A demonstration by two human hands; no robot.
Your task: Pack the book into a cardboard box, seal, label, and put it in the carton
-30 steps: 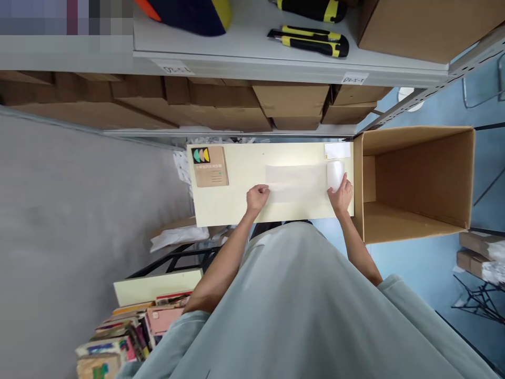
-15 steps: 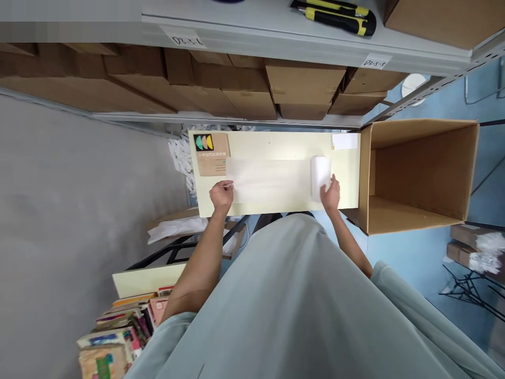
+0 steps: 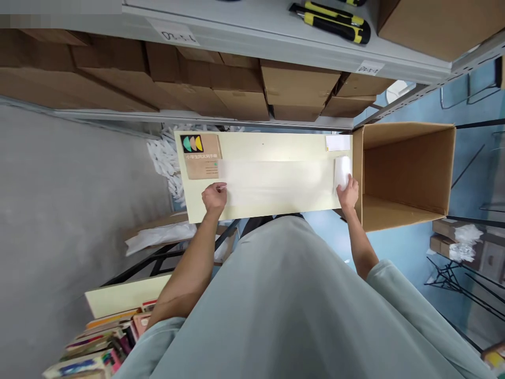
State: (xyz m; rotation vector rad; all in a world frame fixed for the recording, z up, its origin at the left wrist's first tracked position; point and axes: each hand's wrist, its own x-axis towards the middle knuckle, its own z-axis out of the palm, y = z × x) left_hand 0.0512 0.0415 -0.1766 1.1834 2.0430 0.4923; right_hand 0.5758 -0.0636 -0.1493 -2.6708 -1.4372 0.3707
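A thin, pale translucent sheet (image 3: 276,181) lies stretched flat along the cream tabletop (image 3: 276,146). My left hand (image 3: 214,199) is closed in a pinch on the sheet's near left corner. At the other end the sheet runs into a white roll (image 3: 342,171), standing crosswise near the table's right end. My right hand (image 3: 349,196) grips the roll's near end, fingers along its right side. Just beyond my left hand, a brown booklet (image 3: 199,166) with a black panel of coloured shapes lies on the tabletop, its right edge meeting the sheet.
An open cardboard box (image 3: 406,168) adjoins the table's right end. Behind the table, a shelf holds brown cartons (image 3: 300,84), with yellow-black utility knives (image 3: 335,23) above. A white card (image 3: 338,142) lies at the far right corner. Books (image 3: 90,342) are stacked at lower left.
My right hand has moved right with the roll, and a longer stretch of sheet now lies on the tabletop. My left hand still pinches the sheet's left corner. The view has shifted slightly.
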